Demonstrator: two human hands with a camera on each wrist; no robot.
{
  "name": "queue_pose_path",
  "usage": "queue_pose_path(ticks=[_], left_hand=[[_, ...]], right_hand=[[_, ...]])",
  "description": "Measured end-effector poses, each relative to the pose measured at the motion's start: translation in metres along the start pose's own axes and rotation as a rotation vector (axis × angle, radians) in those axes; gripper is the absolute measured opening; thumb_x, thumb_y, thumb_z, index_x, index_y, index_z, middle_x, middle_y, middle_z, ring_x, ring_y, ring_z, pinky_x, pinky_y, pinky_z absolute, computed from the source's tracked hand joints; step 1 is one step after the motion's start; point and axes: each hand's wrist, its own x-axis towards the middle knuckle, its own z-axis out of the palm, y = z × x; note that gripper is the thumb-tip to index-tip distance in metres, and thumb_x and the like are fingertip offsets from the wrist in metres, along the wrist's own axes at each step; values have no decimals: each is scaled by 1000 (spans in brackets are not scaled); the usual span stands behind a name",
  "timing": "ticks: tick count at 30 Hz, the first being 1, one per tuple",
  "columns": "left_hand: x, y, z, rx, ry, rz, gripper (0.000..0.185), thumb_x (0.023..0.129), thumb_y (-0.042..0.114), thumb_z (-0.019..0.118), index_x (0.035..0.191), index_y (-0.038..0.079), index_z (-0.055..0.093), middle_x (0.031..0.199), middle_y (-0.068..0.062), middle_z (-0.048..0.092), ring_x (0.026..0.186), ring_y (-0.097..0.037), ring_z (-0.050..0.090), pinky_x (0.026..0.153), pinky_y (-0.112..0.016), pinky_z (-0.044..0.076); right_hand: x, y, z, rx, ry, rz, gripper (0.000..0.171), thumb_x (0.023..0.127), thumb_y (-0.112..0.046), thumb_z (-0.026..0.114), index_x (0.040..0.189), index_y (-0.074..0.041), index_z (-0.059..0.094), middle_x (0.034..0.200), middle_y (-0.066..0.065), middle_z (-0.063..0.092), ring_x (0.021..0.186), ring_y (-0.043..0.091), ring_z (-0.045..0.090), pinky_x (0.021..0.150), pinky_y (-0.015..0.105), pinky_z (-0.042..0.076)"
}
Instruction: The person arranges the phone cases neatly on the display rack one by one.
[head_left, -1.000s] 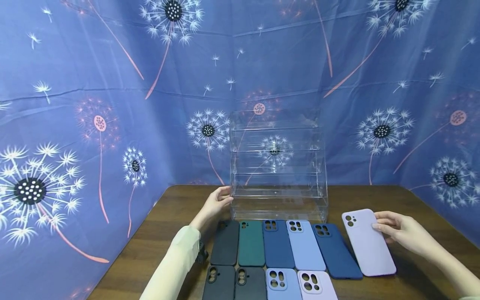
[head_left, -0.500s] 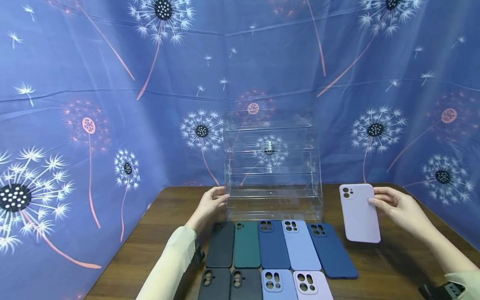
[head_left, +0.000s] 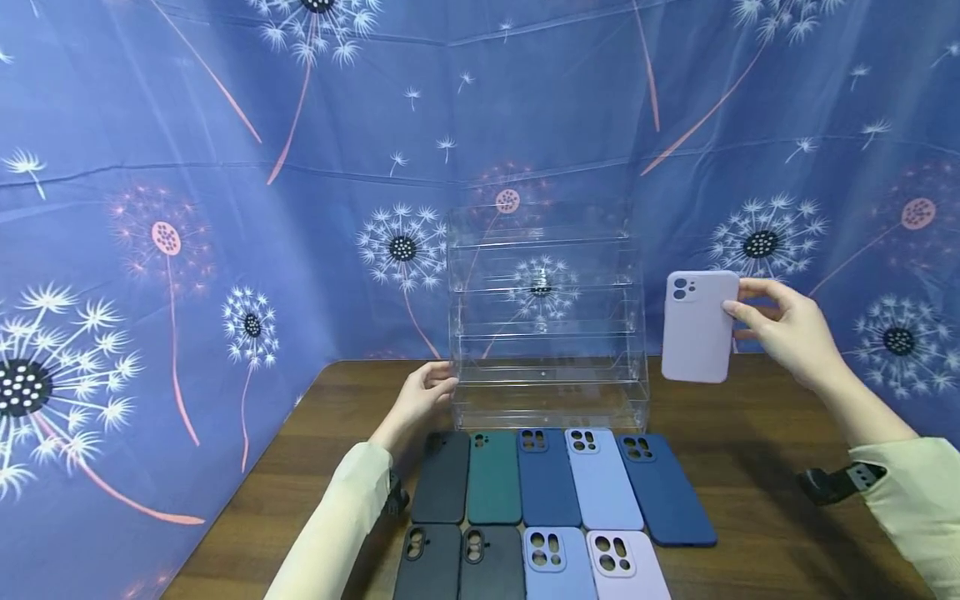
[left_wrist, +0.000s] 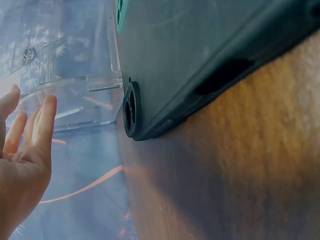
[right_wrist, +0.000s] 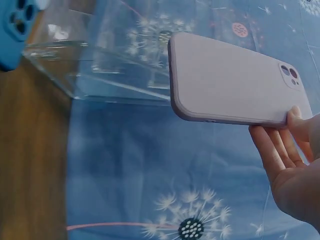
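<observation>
My right hand pinches a pale lilac phone case by its right edge and holds it upright in the air, to the right of a clear acrylic tiered rack. The right wrist view shows the lilac case with fingertips on its lower edge. My left hand rests with straight fingers against the rack's lower left corner; in the left wrist view the left hand lies open beside the rack. Two rows of phone cases lie on the table before the rack.
The back row has a black case, a green case, a blue case, a light blue case and a navy case. The wooden table is walled by blue dandelion-print cloth.
My right hand has lifted the lilac case off the table, up and slightly left, until it stands upright beside the rack. The left hand has stayed at the rack's corner.
</observation>
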Motion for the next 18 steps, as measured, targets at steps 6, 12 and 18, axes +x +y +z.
queue_pose_path(ticks=[6, 12, 18], left_hand=[[1, -1, -4, 14, -8, -3, 45, 82, 20, 61, 122, 6, 46, 112, -18, 53, 98, -27, 57, 78, -31, 52], [2, -2, -5, 29, -13, -12, 44, 82, 20, 61, 122, 6, 46, 113, -18, 53, 97, -26, 57, 76, -29, 52], [6, 0, -3, 19, -15, -21, 44, 82, 19, 61, 120, 4, 46, 113, -21, 52, 98, -33, 56, 74, -29, 53]], right_hand=[[35, -18, 2, 182, 57, -36, 41, 85, -23, 56, 123, -11, 47, 92, -10, 50, 76, -9, 56, 59, 14, 52], [66, -30, 4, 320, 115, -50, 38, 84, -18, 57, 119, -6, 50, 89, -7, 52, 77, -4, 58, 60, 15, 52], [89, -38, 2, 362, 164, -32, 36, 83, -17, 58, 117, -6, 50, 89, -7, 51, 77, -3, 57, 61, 13, 51]])
